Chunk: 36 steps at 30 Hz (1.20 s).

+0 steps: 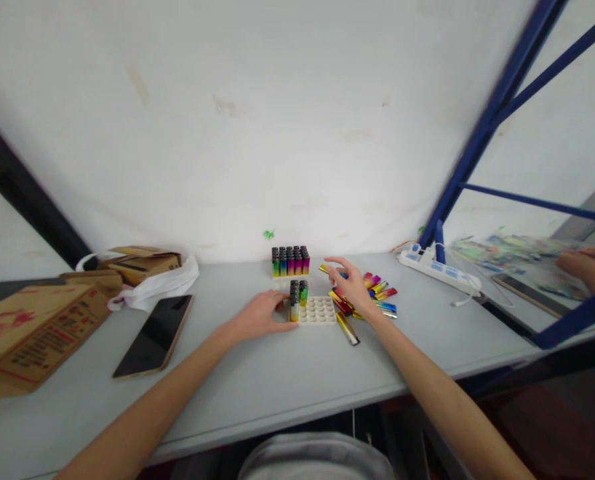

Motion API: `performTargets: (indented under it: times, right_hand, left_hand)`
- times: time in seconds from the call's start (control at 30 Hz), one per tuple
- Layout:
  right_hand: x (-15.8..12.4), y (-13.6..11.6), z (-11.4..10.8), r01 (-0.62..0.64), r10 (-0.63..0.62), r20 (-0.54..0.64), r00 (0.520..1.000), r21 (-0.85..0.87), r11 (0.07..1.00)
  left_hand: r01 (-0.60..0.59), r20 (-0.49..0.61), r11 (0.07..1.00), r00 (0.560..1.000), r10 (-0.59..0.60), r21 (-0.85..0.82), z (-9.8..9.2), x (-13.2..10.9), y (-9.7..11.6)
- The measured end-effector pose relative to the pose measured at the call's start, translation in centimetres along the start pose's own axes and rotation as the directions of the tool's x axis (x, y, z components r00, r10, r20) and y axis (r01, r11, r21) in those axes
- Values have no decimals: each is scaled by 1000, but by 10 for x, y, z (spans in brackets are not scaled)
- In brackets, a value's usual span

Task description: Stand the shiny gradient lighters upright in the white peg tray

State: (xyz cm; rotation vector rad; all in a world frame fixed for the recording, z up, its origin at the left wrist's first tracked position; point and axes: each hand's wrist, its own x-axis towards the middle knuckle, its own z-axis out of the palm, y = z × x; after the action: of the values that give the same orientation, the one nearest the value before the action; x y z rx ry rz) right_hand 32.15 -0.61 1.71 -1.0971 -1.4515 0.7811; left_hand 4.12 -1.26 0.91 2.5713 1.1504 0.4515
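A white tray point(322, 311) with round holes lies on the table. Several lighters point(294, 303) stand upright at its left end. My left hand point(263, 315) closes around that end, thumb at the near corner and fingers along the left side. Right of the tray, my right hand point(350, 288) is bent over a loose pile of shiny coloured lighters point(377, 288). A yellow and blue lighter point(323, 269) shows between its thumb and fingers. One gold lighter point(346, 329) lies apart, close to the tray's near right corner.
Behind the tray stands a block of upright lighters point(291, 262). On the left are a phone point(155, 337), a cardboard box point(32, 333) and a white bag point(162, 283). A power strip point(440, 270) and blue frame point(470, 147) stand right; beyond, another person's hands point(585, 267).
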Motion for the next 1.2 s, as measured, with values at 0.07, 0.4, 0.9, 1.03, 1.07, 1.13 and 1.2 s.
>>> performTargets:
  times: [0.07, 0.4, 0.9, 1.03, 1.07, 1.13, 1.2]
  right_hand:
    - [0, 3, 1, 42, -49, -71, 996, -89, 995]
    - [-5, -1, 14, 68, -68, 66, 995, 8, 998]
    - [-14, -2, 25, -9, 12, 11, 1000, -245, 970]
    - [-15, -3, 27, 4, -9, -17, 1000, -274, 962]
    - [-15, -3, 27, 6, -12, -21, 1000, -279, 960]
    - [-15, -3, 26, 12, -18, -19, 1000, -288, 958]
    - [-15, -4, 26, 22, -26, -9, 1000, -293, 956]
  left_hand:
    - [-7, 0, 1000, 1000, 7, 0, 0, 0, 1]
    - [-24, 3, 1000, 1000, 24, 14, 2, 1, -2]
    - [9, -3, 1000, 1000, -9, 6, -1, -2, 4]
    - [6, -4, 1000, 1000, -6, 7, -2, -2, 5]
    - [5, -6, 1000, 1000, -5, 7, -2, -1, 5]
    - [0, -14, 1000, 1000, 0, 2, -2, -1, 5]
    - [-2, -15, 1000, 1000, 2, -2, -2, -1, 6]
